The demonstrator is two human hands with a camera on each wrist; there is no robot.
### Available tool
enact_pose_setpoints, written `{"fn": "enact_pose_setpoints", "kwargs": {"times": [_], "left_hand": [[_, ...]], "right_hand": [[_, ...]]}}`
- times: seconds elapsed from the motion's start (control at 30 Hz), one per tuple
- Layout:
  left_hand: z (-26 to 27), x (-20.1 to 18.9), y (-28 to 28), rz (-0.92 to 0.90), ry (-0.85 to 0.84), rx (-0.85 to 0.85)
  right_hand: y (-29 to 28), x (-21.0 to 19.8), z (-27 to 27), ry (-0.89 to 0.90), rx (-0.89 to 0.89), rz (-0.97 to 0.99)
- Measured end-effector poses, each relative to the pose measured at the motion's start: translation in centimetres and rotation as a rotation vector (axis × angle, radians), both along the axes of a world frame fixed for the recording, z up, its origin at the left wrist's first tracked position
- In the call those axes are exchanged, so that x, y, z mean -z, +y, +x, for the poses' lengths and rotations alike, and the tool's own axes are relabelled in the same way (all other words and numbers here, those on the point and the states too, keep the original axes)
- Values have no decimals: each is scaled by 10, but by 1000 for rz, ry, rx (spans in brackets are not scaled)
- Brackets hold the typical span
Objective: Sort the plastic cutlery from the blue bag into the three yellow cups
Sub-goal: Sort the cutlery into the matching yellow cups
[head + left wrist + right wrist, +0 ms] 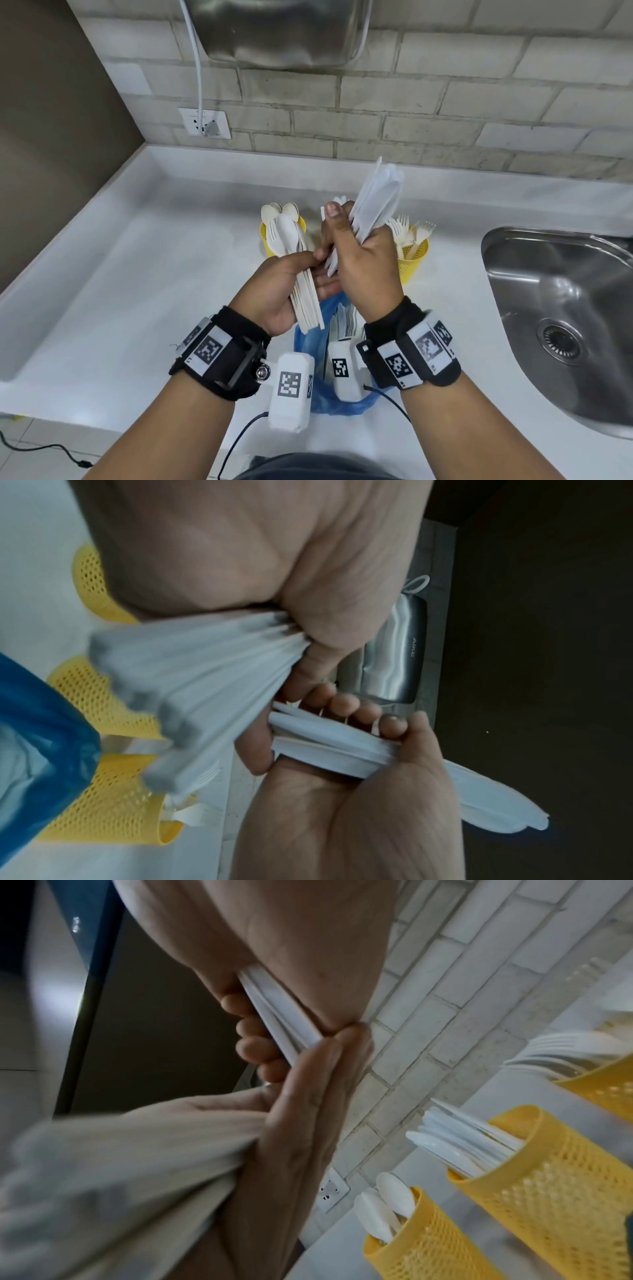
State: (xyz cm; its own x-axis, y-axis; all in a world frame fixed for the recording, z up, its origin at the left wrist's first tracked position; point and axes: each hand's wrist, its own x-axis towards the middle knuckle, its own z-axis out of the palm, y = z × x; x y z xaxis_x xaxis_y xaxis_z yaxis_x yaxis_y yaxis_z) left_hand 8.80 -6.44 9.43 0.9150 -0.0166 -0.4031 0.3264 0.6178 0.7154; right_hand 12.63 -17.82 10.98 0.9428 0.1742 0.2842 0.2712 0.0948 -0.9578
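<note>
My right hand (363,263) grips a bundle of white knives (376,198), fingers wrapped tight, blades up. My left hand (284,291) clutches mixed cutlery (301,294) w/ spoons and a fork. Both hover just above the blue bag (322,342) on the tabletop (137,274). Behind the bag: yellow cups (412,257) w/ forks, knives, spoons.

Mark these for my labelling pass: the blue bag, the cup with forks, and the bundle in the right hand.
blue bag (342,406): head view, lower crumpled edge.
cup with forks (412,262): head view, yellow mesh wall.
bundle of knives (376,200): head view, blades above the right hand (368,265).
</note>
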Motion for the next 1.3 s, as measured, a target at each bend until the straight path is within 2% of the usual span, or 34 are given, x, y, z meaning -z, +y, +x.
{"fn": "enact_pose_setpoints", "kwargs": {"times": [0.2,0.33,0.57,0.77,1.03,1.3], "left_hand": [[0,5,3,137,-42,-159],[1,6,-2,225,-62,-215],[2,1,-14,219,-136,-183],[2,9,-4,229,-72,-187],[-3,23,10,531,-122,-178],[-5,22,6,553,-194,-107]], "right_hand": [[-8,4,15,-55,79,-211],[-14,9,21,-36,130,-242],[-13,8,17,-90,185,-262],[-21,5,27,-73,188,-288],[-44,4,47,66,270,-250],[-53,37,69,159,295,-353]]}}
